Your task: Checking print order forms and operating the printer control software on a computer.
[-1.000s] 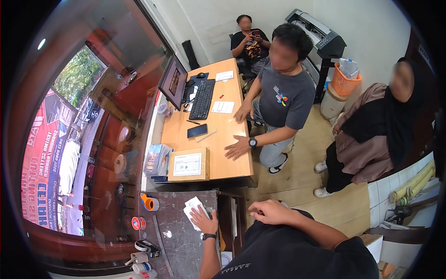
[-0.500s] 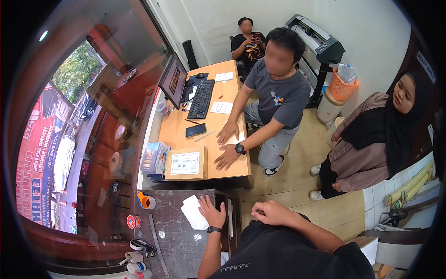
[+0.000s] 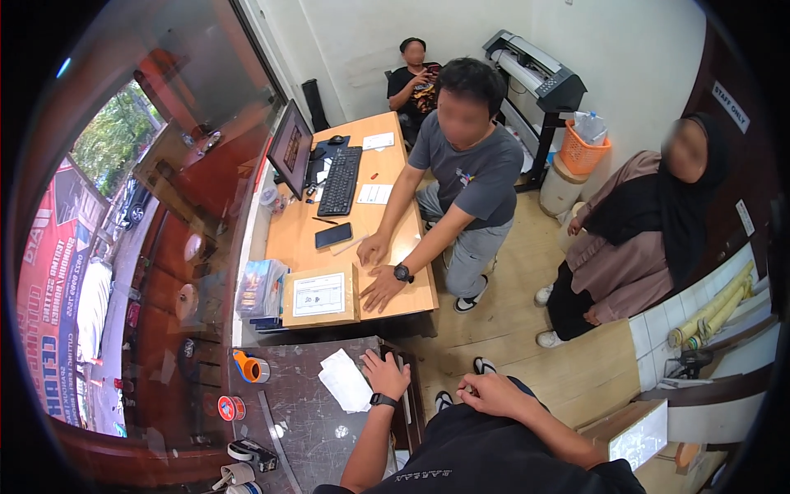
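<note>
My left hand (image 3: 385, 375) lies flat on the right edge of the dark scratched table (image 3: 317, 428), fingers stretched out. Beside its fingertips are some blank white paper sheets (image 3: 346, 384), slightly fanned; I see no grip on them. A black watch (image 3: 383, 400) is on that wrist. My right hand (image 3: 491, 394) rests near my lap, its fingers curled in a loose fist, and nothing shows in it. Left of the papers stand an orange tape dispenser (image 3: 252, 368) and a round red tin (image 3: 231, 407), with a long metal ruler (image 3: 276, 436) below them.
Ahead is a wooden desk (image 3: 380, 239) with a monitor (image 3: 290, 150), keyboard (image 3: 339, 181), phone (image 3: 333, 235) and cardboard box (image 3: 322, 295). A person in grey (image 3: 469, 165) leans hands on it. Another person (image 3: 642, 230) sits at right, one more (image 3: 415, 86) behind. A glass window borders the left.
My view has shifted a little, so the scene sits further left. The person in grey has drawn one hand back and curled its fingers. My own hands keep nearly the same pose.
</note>
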